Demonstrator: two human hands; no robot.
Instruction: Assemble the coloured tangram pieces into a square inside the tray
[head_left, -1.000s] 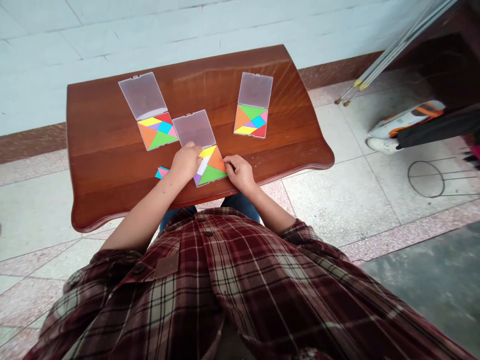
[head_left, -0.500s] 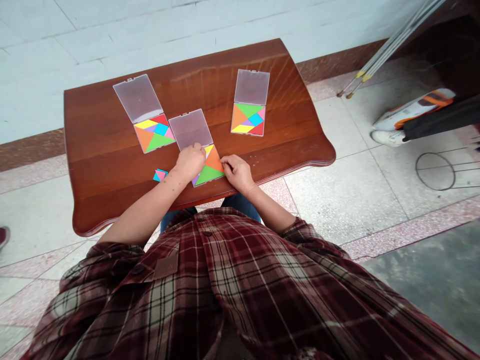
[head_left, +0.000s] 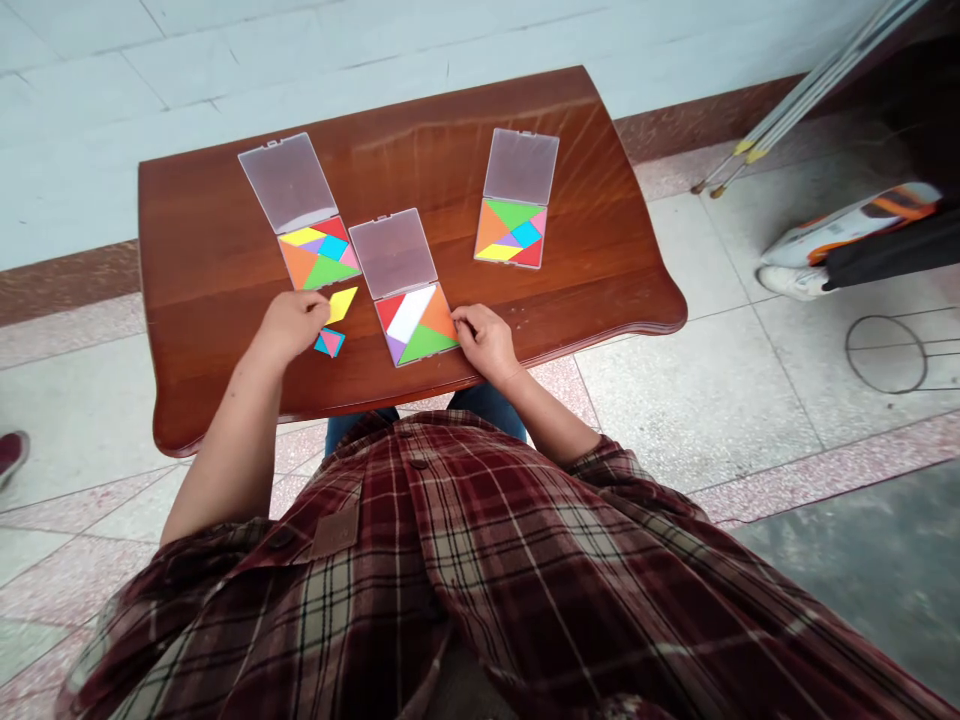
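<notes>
Bare left hand (head_left: 295, 325) held forward, knuckles up, thumb and fingertips pinched together; bare left forearm (head_left: 232, 440) slanting forward and inward; bare right hand (head_left: 486, 342) with fingers curled, its bare forearm (head_left: 555, 420) angled inward

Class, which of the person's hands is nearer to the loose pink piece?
Left. The left hand is just beside the pink piece, pinching a yellow piece; the right hand is farther off, at the middle case's right edge.
</notes>
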